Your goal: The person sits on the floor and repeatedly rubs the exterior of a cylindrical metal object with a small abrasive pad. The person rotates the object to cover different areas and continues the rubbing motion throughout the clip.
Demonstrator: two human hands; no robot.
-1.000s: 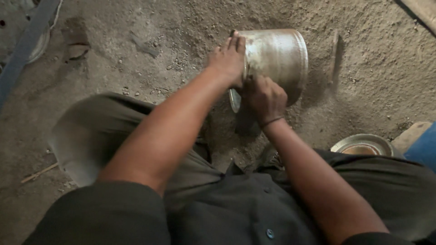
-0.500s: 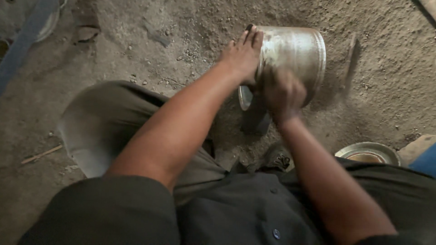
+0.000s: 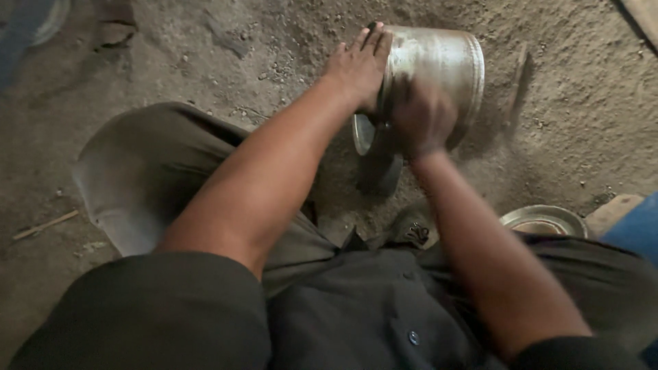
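A shiny metal pot [image 3: 439,68] lies tilted on its side on the sandy ground, its mouth turned toward me. My left hand [image 3: 360,65] presses flat against the pot's left side near the rim, fingers stretched out. My right hand [image 3: 421,116] is blurred with motion and pressed on the pot's near wall, fingers curled; whether it holds anything is unclear. Both forearms reach out over my bent knees.
A small round metal bowl [image 3: 545,220] sits on the ground at the right, beside a wooden piece [image 3: 613,212] and something blue [image 3: 637,229]. Loose sand and pebbles cover the ground. A thin stick [image 3: 44,225] lies at the left.
My right hand has moved up along the pot's wall with a rubbing motion. The left hand stays on the pot's side; the view has shifted slightly.
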